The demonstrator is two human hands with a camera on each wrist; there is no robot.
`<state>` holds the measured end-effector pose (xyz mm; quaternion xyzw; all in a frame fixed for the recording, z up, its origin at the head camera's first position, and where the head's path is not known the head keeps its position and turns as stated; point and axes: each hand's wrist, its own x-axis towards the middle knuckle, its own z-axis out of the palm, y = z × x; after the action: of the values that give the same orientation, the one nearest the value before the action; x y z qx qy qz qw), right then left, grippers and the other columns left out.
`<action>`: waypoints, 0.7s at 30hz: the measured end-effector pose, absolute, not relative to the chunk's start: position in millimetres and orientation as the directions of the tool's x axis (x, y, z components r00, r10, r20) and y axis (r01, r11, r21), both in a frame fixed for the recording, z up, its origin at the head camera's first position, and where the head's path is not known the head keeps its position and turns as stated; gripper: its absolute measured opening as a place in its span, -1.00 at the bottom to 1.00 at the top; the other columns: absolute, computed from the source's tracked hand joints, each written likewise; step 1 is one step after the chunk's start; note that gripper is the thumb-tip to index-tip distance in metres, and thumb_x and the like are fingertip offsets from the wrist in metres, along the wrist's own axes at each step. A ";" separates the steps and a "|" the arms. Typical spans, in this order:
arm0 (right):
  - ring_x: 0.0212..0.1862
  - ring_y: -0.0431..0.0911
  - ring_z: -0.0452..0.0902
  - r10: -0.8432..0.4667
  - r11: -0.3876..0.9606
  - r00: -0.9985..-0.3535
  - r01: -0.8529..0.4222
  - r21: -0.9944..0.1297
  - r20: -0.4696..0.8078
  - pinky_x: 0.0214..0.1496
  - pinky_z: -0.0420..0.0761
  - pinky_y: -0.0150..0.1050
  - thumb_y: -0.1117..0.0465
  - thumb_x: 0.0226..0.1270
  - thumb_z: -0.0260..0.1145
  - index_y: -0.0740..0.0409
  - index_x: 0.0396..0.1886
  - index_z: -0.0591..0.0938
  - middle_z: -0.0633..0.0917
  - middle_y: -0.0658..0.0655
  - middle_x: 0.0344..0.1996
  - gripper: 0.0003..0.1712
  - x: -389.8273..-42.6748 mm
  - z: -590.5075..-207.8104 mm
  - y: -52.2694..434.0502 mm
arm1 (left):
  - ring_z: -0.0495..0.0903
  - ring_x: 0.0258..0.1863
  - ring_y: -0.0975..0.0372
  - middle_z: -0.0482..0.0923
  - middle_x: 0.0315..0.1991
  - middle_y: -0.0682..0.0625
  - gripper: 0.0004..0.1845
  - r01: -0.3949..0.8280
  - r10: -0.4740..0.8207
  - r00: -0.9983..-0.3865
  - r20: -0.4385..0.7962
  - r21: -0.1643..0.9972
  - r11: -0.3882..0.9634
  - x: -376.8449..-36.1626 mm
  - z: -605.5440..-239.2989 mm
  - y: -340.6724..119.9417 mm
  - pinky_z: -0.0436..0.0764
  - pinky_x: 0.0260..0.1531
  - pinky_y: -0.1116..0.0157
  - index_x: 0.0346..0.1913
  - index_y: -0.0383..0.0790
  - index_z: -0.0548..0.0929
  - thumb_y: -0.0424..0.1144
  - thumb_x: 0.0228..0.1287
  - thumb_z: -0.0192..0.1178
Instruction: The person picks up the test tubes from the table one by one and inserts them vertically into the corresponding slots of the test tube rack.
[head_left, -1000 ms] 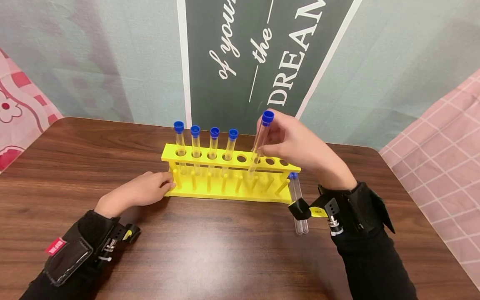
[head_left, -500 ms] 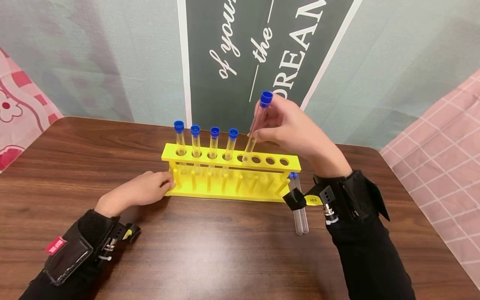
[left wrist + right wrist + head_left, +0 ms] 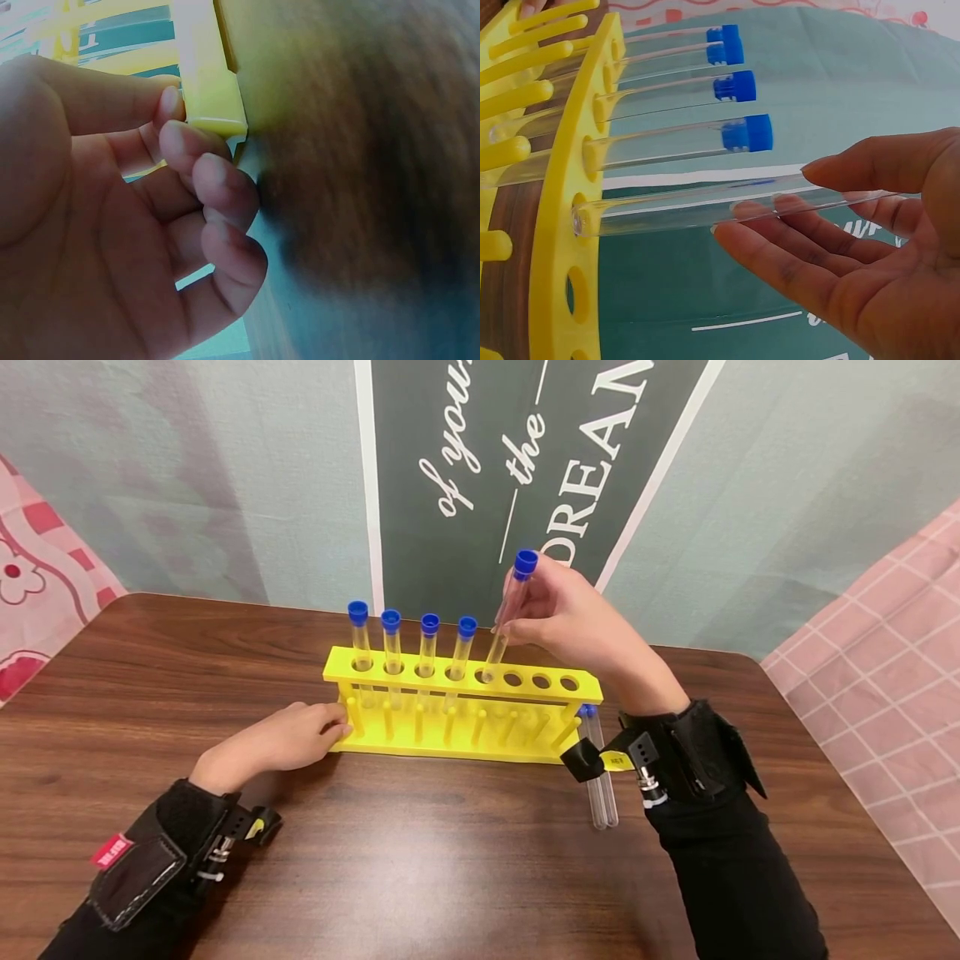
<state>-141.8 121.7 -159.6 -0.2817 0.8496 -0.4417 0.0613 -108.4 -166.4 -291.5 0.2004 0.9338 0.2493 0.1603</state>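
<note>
A yellow test tube rack (image 3: 450,748) stands on the wooden table. Several blue-capped test tubes (image 3: 427,647) fill the holes of its left half. My left hand (image 3: 288,739) grips the left end of the rack's base, thumb and index finger at the yellow end piece (image 3: 214,82) in the left wrist view. Above the rack, my right hand (image 3: 585,627) pinches another clear test tube (image 3: 498,647) with a blue cap, tilted, cap up. In the right wrist view that tube's rounded bottom (image 3: 585,220) sits at the mouth of the fifth hole from the left.
Two capped test tubes (image 3: 602,797) lie on the table (image 3: 450,860) by the rack's right end, partly hidden by the right wrist camera (image 3: 583,760). Three rack holes right of the held tube hold nothing. A printed cloth (image 3: 300,485) hangs behind the table.
My right hand has carried the test tube left from over the sixth hole to the fifth, first lifting it, then lowering it slightly. The left hand and rack have stayed put.
</note>
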 end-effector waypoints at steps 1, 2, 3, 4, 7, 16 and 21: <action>-0.28 0.08 0.57 -0.528 0.453 -0.838 -0.417 -0.788 0.140 -0.18 0.55 -0.21 0.56 0.13 0.20 0.33 -0.22 0.36 0.58 0.30 -0.37 -0.74 -141.9 -161.0 121.2 | 0.20 -0.68 0.24 0.21 -0.64 0.02 -0.83 0.295 0.454 -0.868 -0.199 0.529 0.795 -108.4 -291.6 -166.4 0.23 -0.61 0.32 -0.37 -0.25 0.43 -0.26 0.37 -0.04; -0.28 0.08 0.56 -0.524 0.454 -0.841 -0.409 -0.791 0.134 -0.19 0.55 -0.21 0.56 0.13 0.20 0.33 -0.22 0.37 0.58 0.30 -0.37 -0.74 -142.1 -162.6 120.8 | 0.20 -0.68 0.24 0.21 -0.64 0.02 -0.84 0.295 0.454 -0.868 -0.199 0.529 0.796 -108.4 -291.7 -166.4 0.23 -0.61 0.32 -0.37 -0.25 0.43 -0.26 0.37 -0.04; -0.28 0.07 0.56 -0.521 0.456 -0.844 -0.401 -0.795 0.127 -0.18 0.55 -0.21 0.56 0.13 0.19 0.33 -0.21 0.37 0.57 0.29 -0.37 -0.74 -142.3 -164.4 120.5 | 0.21 -0.67 0.24 0.21 -0.64 0.02 -0.84 0.294 0.454 -0.868 -0.199 0.529 0.796 -108.5 -291.8 -166.4 0.23 -0.61 0.32 -0.37 -0.25 0.43 -0.26 0.38 -0.04; -0.27 0.09 0.55 -0.520 0.459 -0.846 -0.392 -0.797 0.118 -0.18 0.55 -0.20 0.55 0.14 0.18 0.33 -0.21 0.37 0.57 0.29 -0.36 -0.75 -142.4 -166.3 120.3 | 0.21 -0.67 0.24 0.21 -0.64 0.02 -0.84 0.294 0.454 -0.868 -0.200 0.529 0.796 -108.5 -291.8 -166.4 0.23 -0.61 0.32 -0.36 -0.25 0.43 -0.26 0.38 -0.04; -0.25 0.08 0.54 -0.514 0.481 -0.853 -0.368 -0.795 0.084 -0.19 0.54 -0.18 0.53 0.18 0.15 0.31 -0.19 0.36 0.56 0.28 -0.34 -0.77 -142.7 -171.5 119.8 | 0.21 -0.66 0.24 0.22 -0.64 0.02 -0.84 0.290 0.451 -0.869 -0.204 0.529 0.798 -108.7 -292.0 -166.4 0.24 -0.61 0.32 -0.34 -0.26 0.44 -0.26 0.37 -0.04; -0.26 0.04 0.53 -0.499 0.540 -0.866 -0.333 -0.773 0.025 -0.17 0.52 -0.17 0.49 0.24 0.13 0.31 -0.16 0.35 0.55 0.29 -0.32 -0.79 -144.4 -183.0 118.7 | 0.21 -0.66 0.23 0.22 -0.64 0.02 -0.84 0.278 0.443 -0.871 -0.211 0.531 0.801 -108.5 -291.7 -165.9 0.23 -0.61 0.32 -0.34 -0.26 0.44 -0.26 0.38 -0.04; -0.27 0.06 0.55 -0.507 0.541 -0.862 -0.330 -0.774 0.014 -0.18 0.52 -0.15 0.49 0.21 0.14 0.31 -0.18 0.36 0.58 0.30 -0.33 -0.79 -145.0 -187.5 119.2 | 0.21 -0.67 0.24 0.22 -0.64 0.02 -0.84 0.279 0.443 -0.872 -0.209 0.530 0.801 -107.8 -290.9 -165.4 0.23 -0.61 0.32 -0.33 -0.27 0.44 -0.26 0.38 -0.04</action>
<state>-145.0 119.2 -187.5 -0.2402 0.8712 -0.4148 0.1062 -107.8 -165.4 -290.9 0.1931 0.9347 0.2497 0.1635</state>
